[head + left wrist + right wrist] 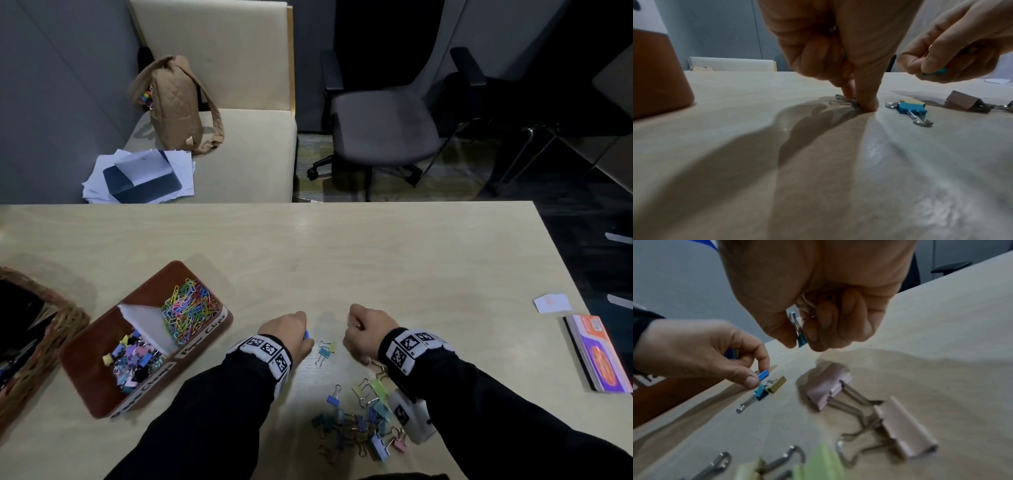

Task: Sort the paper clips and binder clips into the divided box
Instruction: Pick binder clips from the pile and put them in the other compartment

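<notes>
A brown divided box [102, 394] stands at the left, with coloured paper clips [190, 308] in its far compartment and binder clips [133, 359] in the near one. My left hand [291, 329] pinches a small blue binder clip [763, 374] between thumb and forefinger, low at the table. My right hand [800, 344] is curled round a teal binder clip [802, 339] and some wire handles, just above the table. Between the hands lie a blue clip [323, 352] and a yellow clip [332, 346]. Loose binder clips [359, 421] are heaped near my right forearm.
Two pink binder clips [826, 387] lie under my right hand. A wicker basket [44, 342] sits at the far left edge. A notepad [596, 353] and a paper scrap [552, 303] lie at the right. A bench and an office chair stand beyond the table.
</notes>
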Demonstrator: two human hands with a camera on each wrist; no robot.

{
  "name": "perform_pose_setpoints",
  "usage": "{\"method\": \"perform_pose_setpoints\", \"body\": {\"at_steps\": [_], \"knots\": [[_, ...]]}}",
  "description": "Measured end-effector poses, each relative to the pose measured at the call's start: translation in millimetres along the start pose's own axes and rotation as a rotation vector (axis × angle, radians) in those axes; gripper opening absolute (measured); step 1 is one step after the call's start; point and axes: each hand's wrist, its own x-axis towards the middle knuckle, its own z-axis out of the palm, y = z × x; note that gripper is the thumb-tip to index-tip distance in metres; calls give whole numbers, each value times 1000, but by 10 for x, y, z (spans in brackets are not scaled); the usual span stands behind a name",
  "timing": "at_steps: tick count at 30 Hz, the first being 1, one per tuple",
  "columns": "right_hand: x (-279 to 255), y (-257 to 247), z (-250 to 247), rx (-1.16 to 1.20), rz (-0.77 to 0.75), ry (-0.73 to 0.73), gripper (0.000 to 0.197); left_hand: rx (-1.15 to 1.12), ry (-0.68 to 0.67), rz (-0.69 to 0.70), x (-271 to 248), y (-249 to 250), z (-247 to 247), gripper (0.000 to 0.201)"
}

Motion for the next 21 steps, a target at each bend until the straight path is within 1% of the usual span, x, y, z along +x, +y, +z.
{"method": "perform_pose_setpoints", "body": {"at_steps": [2, 4, 7, 9, 11, 13, 14, 16, 17, 21], "knots": [[8, -7, 28, 102, -20, 30, 15, -63, -8, -36, -48, -23, 7, 30], [-1, -49, 38, 188, -53, 31, 18, -250, 7, -94, -100, -53, 46, 28], [-66, -235, 30, 394, -18, -19, 23, -579, 36, -141, -200, -143, 134, 23], [-115, -419, 14, 448, 21, -102, 21, -707, 70, -147, -300, -255, 187, 23], [-131, -598, 40, 429, 65, -212, 22, -800, 127, -170, -449, -377, 197, 29], [-137, -761, 109, 452, 85, -297, 29, -933, 222, -215, -648, -460, 141, 41], [-126, -831, 160, 456, 89, -327, 29, -1032, 282, -242, -751, -501, 106, 42], [-125, -999, 271, 450, 108, -369, 23, -1225, 385, -292, -934, -626, 23, 33], [-126, -1094, 331, 463, 120, -389, 20, -1285, 420, -326, -1008, -714, -18, 32], [-157, -1486, 610, 586, 133, -506, 17, -1533, 493, -433, -1210, -1117, -146, 24]]}}
